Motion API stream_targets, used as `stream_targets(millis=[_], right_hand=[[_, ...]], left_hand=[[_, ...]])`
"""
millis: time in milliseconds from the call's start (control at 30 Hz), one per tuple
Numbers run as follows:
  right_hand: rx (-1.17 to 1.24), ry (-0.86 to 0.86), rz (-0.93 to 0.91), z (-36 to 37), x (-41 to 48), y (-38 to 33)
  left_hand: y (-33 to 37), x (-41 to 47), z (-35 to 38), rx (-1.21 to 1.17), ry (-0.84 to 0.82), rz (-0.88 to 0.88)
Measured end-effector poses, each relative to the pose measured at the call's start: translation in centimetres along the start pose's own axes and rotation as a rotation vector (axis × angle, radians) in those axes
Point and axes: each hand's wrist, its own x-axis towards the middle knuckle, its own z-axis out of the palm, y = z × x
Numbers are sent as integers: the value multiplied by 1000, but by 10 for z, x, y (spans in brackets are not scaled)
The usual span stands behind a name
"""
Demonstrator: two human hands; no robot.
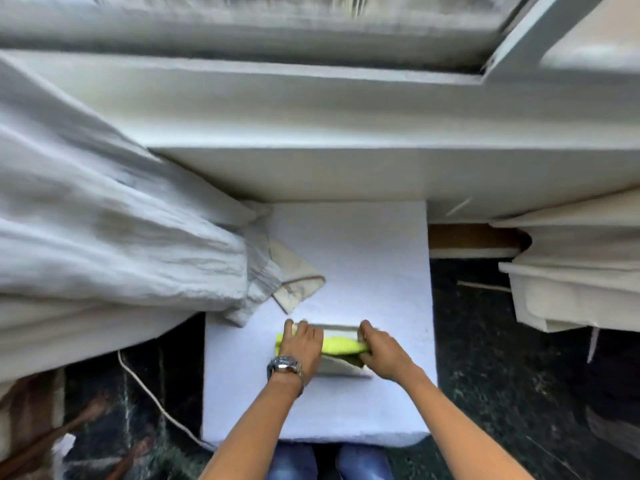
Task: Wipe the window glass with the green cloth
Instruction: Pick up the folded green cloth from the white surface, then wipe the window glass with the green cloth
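Between your hands the cloth (341, 345) lies crosswise; left hand (300, 344) covers one end, right hand (380, 351) grips the other.

The green cloth (341, 345) is bright yellow-green and bunched into a long roll. It lies crosswise over a small white tray, partly covered at both ends. The window glass (242, 8) runs along the top of the view, blurred, above a white frame.
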Motion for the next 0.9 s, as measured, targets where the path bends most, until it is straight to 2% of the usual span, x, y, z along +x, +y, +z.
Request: stream_targets(millis=[100,233,333,433,500,567,633,700,767,833,900], right_hand=[[384,186,-53,-71,-53,-34],[492,508,-186,-202,-123,-104],[444,845,-412,-327,-183,-185],[250,1213,-693,-446,-270,-288],[24,1440,-842,-516,-339,-350],[-194,1664,-896,-575,-403,-400],[-359,1864,-889,-624,-460,-441],[-486,2019,-840,-665,-504,-472],[-602,2188,-780,-697,-529,-492],[-710,2297,-681,-714,-535,-502],[-723,2330,-604,-717,-520,-504]], left_hand=[[-16,-48,-67,-198,42,-22],[-22,-118,-193,-455,234,89],[-11,-180,-315,-551,537,198],[10,-251,-438,-624,932,305],[17,-302,-521,-484,1202,410],[20,-351,-597,-286,1407,521],[7,-405,-665,-13,1615,540],[-16,-458,-721,251,1820,473],[-42,-510,-768,372,2003,367],[-67,-551,-807,342,2154,237],[-90,-578,-835,232,2219,105]])
